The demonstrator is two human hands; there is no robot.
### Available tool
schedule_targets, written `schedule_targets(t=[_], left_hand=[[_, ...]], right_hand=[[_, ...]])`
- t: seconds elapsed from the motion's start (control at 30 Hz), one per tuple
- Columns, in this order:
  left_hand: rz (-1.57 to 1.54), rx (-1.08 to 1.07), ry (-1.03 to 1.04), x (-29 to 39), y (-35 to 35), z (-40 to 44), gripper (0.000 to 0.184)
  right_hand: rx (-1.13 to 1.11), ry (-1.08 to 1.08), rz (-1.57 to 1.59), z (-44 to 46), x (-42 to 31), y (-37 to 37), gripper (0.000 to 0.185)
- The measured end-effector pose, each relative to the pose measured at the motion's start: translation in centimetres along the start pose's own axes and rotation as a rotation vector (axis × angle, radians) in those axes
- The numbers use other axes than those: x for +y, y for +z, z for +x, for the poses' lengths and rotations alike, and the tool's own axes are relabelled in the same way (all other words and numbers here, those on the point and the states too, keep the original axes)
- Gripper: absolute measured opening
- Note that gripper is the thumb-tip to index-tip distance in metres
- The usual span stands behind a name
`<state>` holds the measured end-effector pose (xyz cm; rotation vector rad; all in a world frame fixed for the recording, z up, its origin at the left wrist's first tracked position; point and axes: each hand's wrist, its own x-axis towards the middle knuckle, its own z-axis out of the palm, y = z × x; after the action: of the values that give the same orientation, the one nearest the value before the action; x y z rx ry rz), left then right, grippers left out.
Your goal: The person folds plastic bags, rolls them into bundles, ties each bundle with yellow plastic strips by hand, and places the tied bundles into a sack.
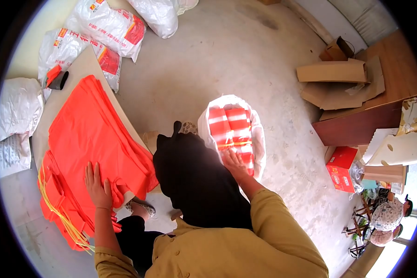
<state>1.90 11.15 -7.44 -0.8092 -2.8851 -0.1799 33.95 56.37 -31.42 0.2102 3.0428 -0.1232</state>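
My left hand (97, 187) lies flat, fingers stretched out, on a stack of thin red sheets (85, 125) that look like plastic bags. A bunch of yellow ties (62, 215) hangs over the near left edge of this stack. On the other side, my right hand (236, 165) rests with extended fingers on the near end of red-and-white rolled bundles (230, 125). These bundles stand side by side in an open white sack (260, 150), and a thin yellow tie crosses them. Whatever lies under my right palm is hidden.
The red stack rests on a board (44, 123). Full white bags (109, 28) with red print lean along the left wall. Open cardboard boxes (333, 72) sit on a brown table (396, 69) at right, with a red box (342, 169) below. Two people (387, 215) appear far right.
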Motion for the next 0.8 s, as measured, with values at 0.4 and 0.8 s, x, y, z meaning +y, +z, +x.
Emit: schedule_targets(t=[0.4, 0.8], left_hand=[[-0.003, -0.005, 0.025, -0.1, 0.0, 0.1, 0.063], [0.002, -0.011, 0.035, 0.3, -0.5, 0.2, 0.061]], right_hand=[[0.124, 0.186, 0.33, 4.7, 3.7, -6.1, 0.053], [-0.138, 0.295, 0.193, 13.9, 3.8, -6.1, 0.06]])
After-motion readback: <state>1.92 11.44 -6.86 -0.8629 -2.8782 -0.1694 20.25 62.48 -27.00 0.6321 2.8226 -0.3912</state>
